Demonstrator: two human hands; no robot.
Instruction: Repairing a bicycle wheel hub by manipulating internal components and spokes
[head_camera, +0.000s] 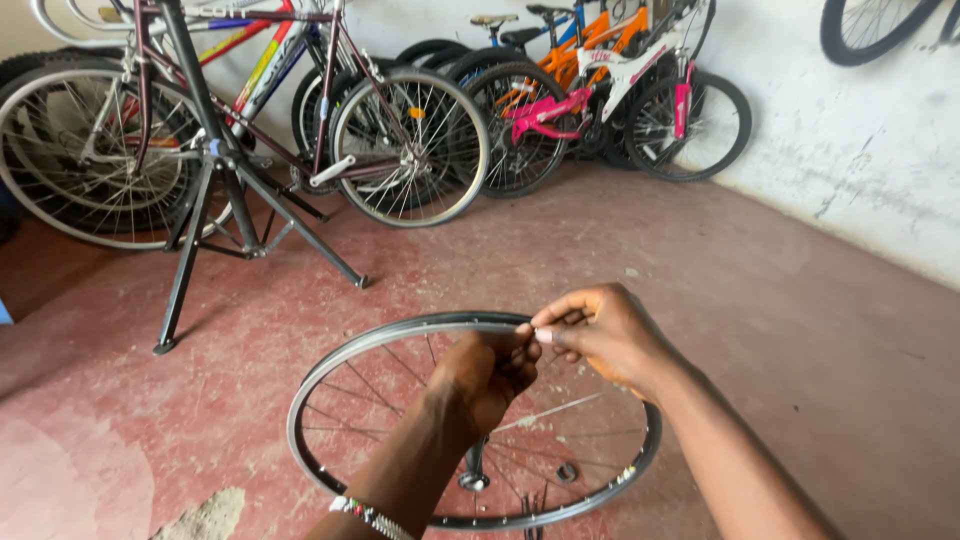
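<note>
A bare bicycle wheel rim (340, 365) with thin spokes and a hub (474, 478) is held flat in front of me, above the red floor. My left hand (487, 375) grips the far part of the rim from below, fingers curled around it. My right hand (600, 335) pinches something small and pale at the rim's top edge, fingertips touching those of the left hand. What the fingers pinch is too small to tell. A beaded band circles my left wrist.
A black repair stand (215, 170) holds a dark red bicycle (330, 110) at the left. Several more bicycles, orange, pink and white, lean on the back wall (600, 80). A white wall (850, 150) runs along the right. A pale stone lies at the bottom left.
</note>
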